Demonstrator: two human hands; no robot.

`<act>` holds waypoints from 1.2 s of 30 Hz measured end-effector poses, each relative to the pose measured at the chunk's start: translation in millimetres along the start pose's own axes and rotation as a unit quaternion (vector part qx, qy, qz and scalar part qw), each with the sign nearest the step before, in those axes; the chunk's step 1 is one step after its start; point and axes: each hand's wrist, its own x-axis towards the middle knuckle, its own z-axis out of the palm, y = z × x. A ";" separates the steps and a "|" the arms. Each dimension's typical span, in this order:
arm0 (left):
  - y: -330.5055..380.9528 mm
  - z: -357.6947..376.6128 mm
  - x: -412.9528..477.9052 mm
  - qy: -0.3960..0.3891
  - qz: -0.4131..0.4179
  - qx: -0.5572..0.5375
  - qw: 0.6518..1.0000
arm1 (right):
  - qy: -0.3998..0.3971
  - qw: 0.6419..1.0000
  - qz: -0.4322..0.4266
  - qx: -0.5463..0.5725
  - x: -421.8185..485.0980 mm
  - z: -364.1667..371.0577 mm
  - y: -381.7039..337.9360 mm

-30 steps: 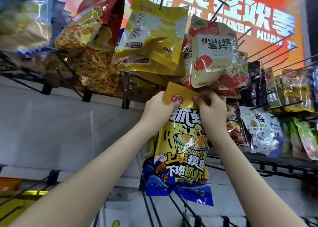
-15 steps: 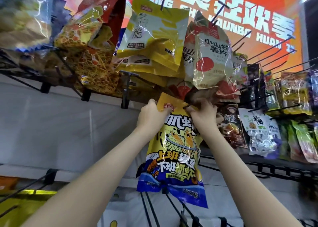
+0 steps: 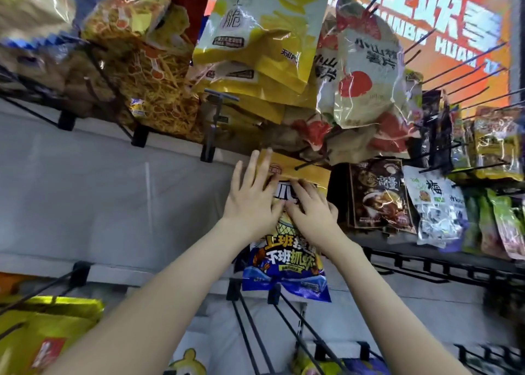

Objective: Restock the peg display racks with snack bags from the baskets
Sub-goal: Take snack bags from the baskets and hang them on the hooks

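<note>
My left hand [image 3: 251, 204] and my right hand [image 3: 312, 215] both lie flat on the front of the yellow-and-blue snack bag [image 3: 287, 264]. The fingers [image 3: 252, 166] of the left are straight and spread, reaching up onto the bag's yellow header; those of the right are straight too, laid across the white lettering just below it. Neither hand curls round anything, both only press. The hands sit side by side over the bag's upper half, thumbs close together and seemingly touching; its blue bottom edge hangs free below my wrists. A black peg [image 3: 311, 162] shows its tip in front of the header, just right of my left fingertips; whether it runs through the bag's hole I cannot tell.

Above the snack bag hang yellow chip bags [image 3: 264, 33]; up and to its right, pale bags [image 3: 366, 76] printed with red fruit; up and to its left, a clear bag [image 3: 159, 90] of orange sticks. Just right of the snack bag hangs a dark brown bag [image 3: 380, 195]; beyond that a white bag [image 3: 434, 204] with green print; further right, green bags [image 3: 500, 227], blurred. Behind and left of the snack bag is a grey back panel [image 3: 113, 190]; below it, bare black pegs [image 3: 255, 332] slant out towards me, and far down to its left sits a yellow bag [image 3: 42, 340], blurred. High to its right is an orange banner [image 3: 454, 33] with pale letters.
</note>
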 end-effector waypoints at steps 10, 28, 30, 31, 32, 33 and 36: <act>-1.0 -17.3 -29.2 -0.065 -0.015 -0.098 0.993 | 0.021 1.000 -0.013 0.008 -40.2 6.5 -8.6; 45.2 -176.6 -386.8 -0.189 -0.249 -0.219 0.924 | -0.161 0.928 -0.076 0.328 -362.6 35.1 -147.9; 47.1 -194.8 -456.8 -0.238 -0.293 -0.206 0.903 | -0.239 0.906 -0.059 0.346 -421.1 51.7 -171.1; 46.2 -203.1 -492.2 -0.272 -0.320 -0.194 0.887 | -0.280 0.893 -0.057 0.348 -450.1 61.7 -181.9; 44.9 -211.1 -526.4 -0.305 -0.349 -0.183 0.867 | -0.322 0.879 -0.056 0.347 -478.9 73.1 -191.9; 43.3 -219.5 -559.8 -0.337 -0.379 -0.173 0.844 | -0.363 0.863 -0.054 0.346 -505.6 84.2 -201.2; 34.9 -238.7 -657.7 -0.428 -0.467 -0.145 0.760 | -0.485 0.811 -0.027 0.327 -578.1 124.4 -225.5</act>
